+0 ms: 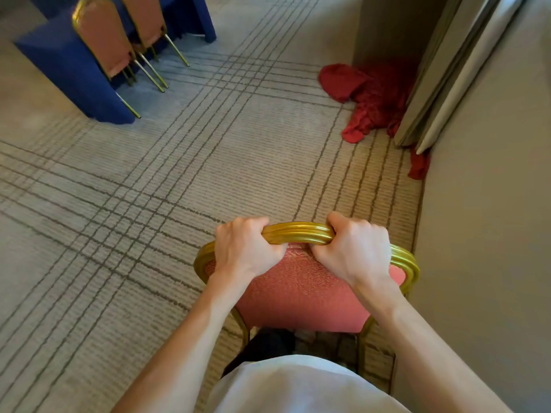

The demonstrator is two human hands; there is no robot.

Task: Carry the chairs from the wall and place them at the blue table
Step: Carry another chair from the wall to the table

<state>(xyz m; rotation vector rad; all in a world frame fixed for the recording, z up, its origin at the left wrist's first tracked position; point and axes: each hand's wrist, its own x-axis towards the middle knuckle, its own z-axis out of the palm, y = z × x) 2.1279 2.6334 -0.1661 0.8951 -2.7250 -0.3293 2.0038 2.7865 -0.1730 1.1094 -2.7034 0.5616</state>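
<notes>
fingers [259, 228] of the left hand [244, 248] and of the right hand [354, 251] curled right over the gold top rail [298, 234] of the chair [301, 290], thumbs tucked beneath against the pink padding. a full two-handed grip, hands near each other at the middle of the rail. chair directly in front of the body, just beside the wall [483, 234] on the right. legs on or off the carpet [193, 162]: cannot tell. looks like the very start of a carry.

to do it well: lift straight up first, enough to clear the legs from the pile, rather than dragging. probably worth sliding the hands a little wider along the rail to stop the seat swinging. hold the chair back close to the body, tilted slightly to bring the far legs clear. step left, away from the wall. steer well clear of the red cloth [366, 96] heaped on the floor by the folded panels [432, 84] ahead on the right, a likely snag for feet or chair legs.

farther off, at upper left, the blue table [68, 64], with two matching chairs [101, 40] [146, 19] already pushed in along its side. aim for whatever free edge lies beside them, set all four legs down together, then push in square.
</notes>
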